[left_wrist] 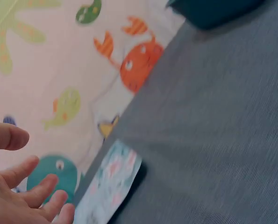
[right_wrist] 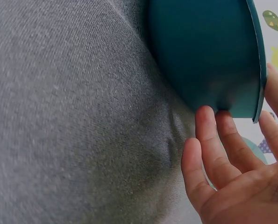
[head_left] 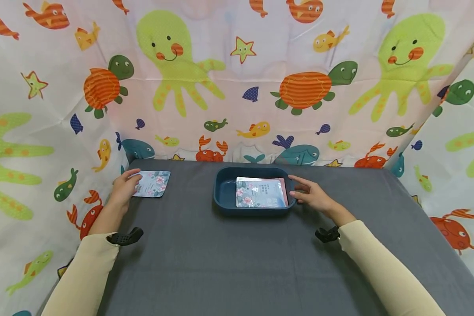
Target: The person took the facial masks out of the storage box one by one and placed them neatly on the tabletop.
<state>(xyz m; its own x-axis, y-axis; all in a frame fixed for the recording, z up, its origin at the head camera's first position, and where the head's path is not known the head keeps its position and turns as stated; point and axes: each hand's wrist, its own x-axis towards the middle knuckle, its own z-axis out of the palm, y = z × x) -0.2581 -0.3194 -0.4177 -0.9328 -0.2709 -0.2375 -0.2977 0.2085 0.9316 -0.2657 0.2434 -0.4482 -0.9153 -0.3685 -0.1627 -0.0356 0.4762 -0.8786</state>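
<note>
On the left of the table lies a flat floral sachet (head_left: 154, 183), light blue with pink flowers, like a face mask packet. My left hand (head_left: 125, 188) is over its left edge, fingers loosely spread in the left wrist view. A dark blue tray (head_left: 253, 211) sits at the middle. Inside it is another floral sachet (head_left: 256, 193), with a pink edge of a further one showing beneath. My right hand (head_left: 312, 193) is at the tray's right end, its fairly straight fingers (right_wrist: 213, 140) against the outer wall and a fingertip at the rim.
A grey cloth (head_left: 213, 263) covers the table. Behind it and along both sides hangs a white curtain (head_left: 229, 57) printed with sea animals. Each wrist wears a black band, the left one (head_left: 125, 237) and the right one (head_left: 327, 235).
</note>
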